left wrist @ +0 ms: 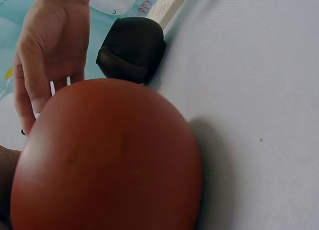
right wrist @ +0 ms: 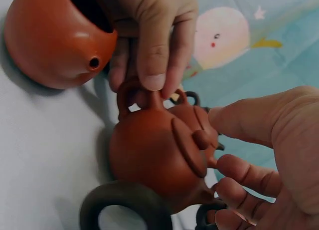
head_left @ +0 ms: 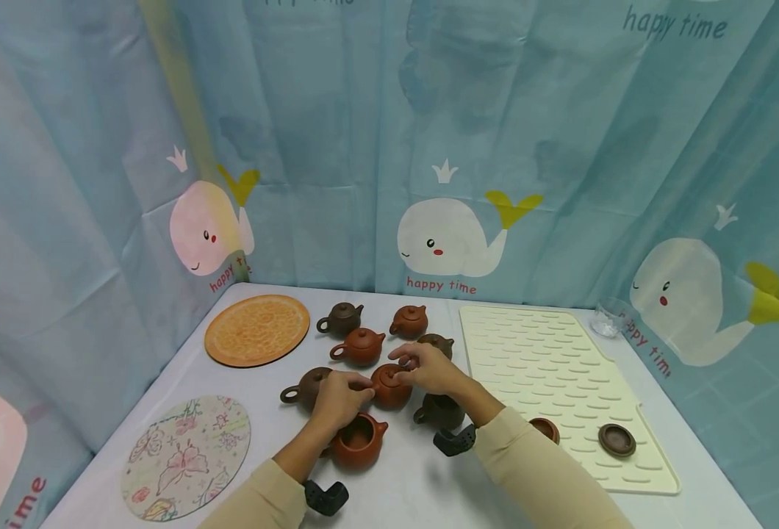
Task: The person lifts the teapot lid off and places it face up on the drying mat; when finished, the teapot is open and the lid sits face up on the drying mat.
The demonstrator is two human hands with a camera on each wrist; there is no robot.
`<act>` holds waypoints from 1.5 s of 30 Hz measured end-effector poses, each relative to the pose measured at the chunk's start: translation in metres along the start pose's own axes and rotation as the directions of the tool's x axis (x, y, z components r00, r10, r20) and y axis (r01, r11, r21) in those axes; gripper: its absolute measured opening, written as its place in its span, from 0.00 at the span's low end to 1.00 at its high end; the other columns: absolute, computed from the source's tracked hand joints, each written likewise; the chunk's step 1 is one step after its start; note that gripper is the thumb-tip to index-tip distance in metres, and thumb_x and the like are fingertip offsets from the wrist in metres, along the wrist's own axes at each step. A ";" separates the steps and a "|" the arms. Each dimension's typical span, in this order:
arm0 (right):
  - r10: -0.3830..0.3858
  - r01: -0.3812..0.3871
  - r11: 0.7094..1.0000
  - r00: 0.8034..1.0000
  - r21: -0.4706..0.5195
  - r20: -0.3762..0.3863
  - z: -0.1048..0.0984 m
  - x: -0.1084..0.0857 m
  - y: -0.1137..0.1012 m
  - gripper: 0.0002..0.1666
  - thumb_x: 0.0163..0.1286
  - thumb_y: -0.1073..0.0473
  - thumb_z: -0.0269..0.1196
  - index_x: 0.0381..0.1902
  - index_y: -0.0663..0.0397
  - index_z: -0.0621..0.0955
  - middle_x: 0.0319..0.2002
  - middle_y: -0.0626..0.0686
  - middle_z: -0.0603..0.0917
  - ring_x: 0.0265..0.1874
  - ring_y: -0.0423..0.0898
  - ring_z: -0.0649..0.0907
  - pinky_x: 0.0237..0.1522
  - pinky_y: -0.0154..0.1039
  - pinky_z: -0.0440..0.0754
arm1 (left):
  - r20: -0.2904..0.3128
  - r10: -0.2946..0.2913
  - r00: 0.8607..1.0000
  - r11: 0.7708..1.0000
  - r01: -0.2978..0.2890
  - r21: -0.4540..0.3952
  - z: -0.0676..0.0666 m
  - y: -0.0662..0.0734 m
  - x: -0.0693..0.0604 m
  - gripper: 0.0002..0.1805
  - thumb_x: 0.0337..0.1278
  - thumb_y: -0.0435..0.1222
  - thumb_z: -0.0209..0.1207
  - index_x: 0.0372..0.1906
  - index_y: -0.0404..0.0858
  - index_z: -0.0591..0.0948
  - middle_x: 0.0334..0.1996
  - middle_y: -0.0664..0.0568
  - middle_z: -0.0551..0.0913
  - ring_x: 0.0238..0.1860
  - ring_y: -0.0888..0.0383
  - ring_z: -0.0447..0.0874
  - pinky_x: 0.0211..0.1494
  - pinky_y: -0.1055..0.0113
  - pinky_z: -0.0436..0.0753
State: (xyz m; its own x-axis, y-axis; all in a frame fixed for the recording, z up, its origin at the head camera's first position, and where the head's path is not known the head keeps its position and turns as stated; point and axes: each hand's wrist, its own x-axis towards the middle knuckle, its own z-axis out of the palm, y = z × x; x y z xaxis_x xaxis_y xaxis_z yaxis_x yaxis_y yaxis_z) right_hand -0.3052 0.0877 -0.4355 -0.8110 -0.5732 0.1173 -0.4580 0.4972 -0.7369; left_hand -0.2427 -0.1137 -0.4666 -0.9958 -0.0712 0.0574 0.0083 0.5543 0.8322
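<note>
A red clay teapot (head_left: 392, 393) with its lid (right wrist: 187, 150) on stands between the two hands. My left hand (head_left: 341, 400) pinches this teapot's handle (right wrist: 125, 101) between thumb and fingers. Close by the lid, on the far side from the handle, my right hand (head_left: 433, 369) hovers with loosely bent fingers (right wrist: 249, 172), holding nothing. Just below my left hand sits a lidless red teapot (head_left: 358, 450), whose round body (left wrist: 109, 160) fills much of the left wrist view. Dark brown teapots (head_left: 441, 413) stand on either side of the hands.
More lidded teapots (head_left: 361, 347) stand behind the hands. At left lie an orange round mat (head_left: 257, 330) and a butterfly-patterned round mat (head_left: 187, 459). A cream ridged board (head_left: 528, 353) at right bears a brown lid (head_left: 617, 440) and a red lid (head_left: 545, 428). A clear cup (head_left: 608, 319) stands behind.
</note>
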 end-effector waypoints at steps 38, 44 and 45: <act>-0.137 0.137 0.867 0.990 -0.480 0.035 0.015 0.012 -0.014 0.04 0.65 0.61 0.66 0.37 0.54 0.86 0.30 0.45 0.79 0.31 0.39 0.79 0.34 0.34 0.78 | -0.034 0.007 0.999 1.000 -0.007 0.014 0.001 0.002 0.000 0.03 0.51 0.33 0.69 0.32 0.42 0.89 0.33 0.55 0.85 0.47 0.51 0.79 0.53 0.50 0.73; -0.127 0.120 0.872 0.992 -0.475 0.016 0.016 0.010 -0.012 0.04 0.67 0.60 0.65 0.37 0.54 0.85 0.30 0.45 0.79 0.32 0.39 0.78 0.35 0.35 0.78 | -0.030 0.001 1.000 1.000 -0.001 0.001 0.001 0.002 -0.001 0.03 0.51 0.33 0.69 0.32 0.41 0.88 0.33 0.55 0.85 0.46 0.51 0.79 0.52 0.50 0.73; -0.132 0.116 0.886 0.991 -0.449 -0.005 0.016 0.010 -0.010 0.04 0.67 0.61 0.65 0.37 0.54 0.85 0.31 0.45 0.80 0.32 0.39 0.79 0.36 0.35 0.78 | -0.029 0.003 1.000 1.000 -0.003 0.000 0.001 0.002 -0.001 0.03 0.51 0.33 0.69 0.32 0.41 0.88 0.33 0.55 0.85 0.46 0.51 0.79 0.52 0.50 0.73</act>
State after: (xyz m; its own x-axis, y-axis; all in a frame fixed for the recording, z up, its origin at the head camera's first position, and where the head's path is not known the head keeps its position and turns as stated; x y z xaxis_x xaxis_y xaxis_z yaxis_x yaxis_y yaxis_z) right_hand -0.3025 0.0668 -0.4371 -0.7453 -0.6306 0.2166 -0.6631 0.6667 -0.3403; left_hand -0.2415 -0.1117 -0.4655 -0.9927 -0.0938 0.0757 0.0110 0.5546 0.8320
